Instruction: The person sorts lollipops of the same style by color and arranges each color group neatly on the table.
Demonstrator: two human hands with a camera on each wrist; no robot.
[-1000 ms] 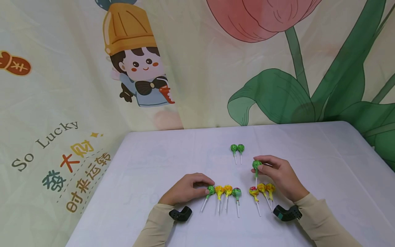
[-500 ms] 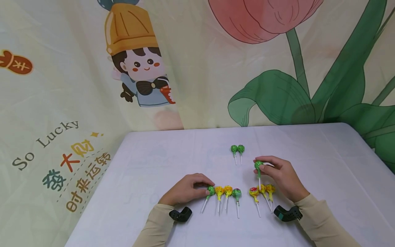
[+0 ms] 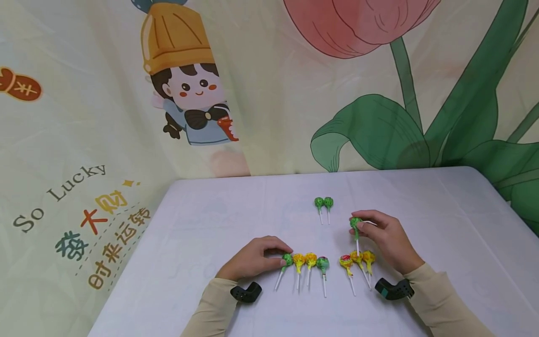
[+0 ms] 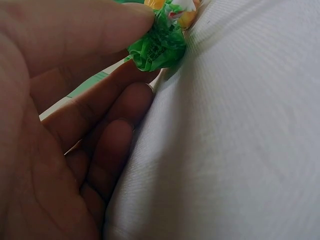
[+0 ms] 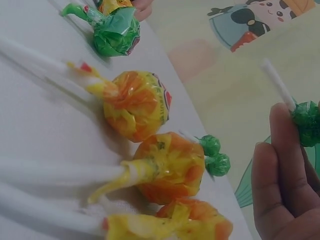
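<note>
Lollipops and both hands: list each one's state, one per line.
Left hand: rests on the table, fingertips pinching the leftmost green lollipop.
Right hand: holds a green lollipop off the table.
Row lollipops: lying flat, wrapped.
Two far green lollipops: lying side by side, untouched.

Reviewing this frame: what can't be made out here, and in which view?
- Left wrist view: the left hand fills most of the frame; only the green lollipop head at its fingertips shows, its stick hidden.
- Right wrist view: the held green lollipop is cut off by the right edge; near sticks are blurred.
- Head view: wrapper print on the yellow lollipops is too small to read.
</note>
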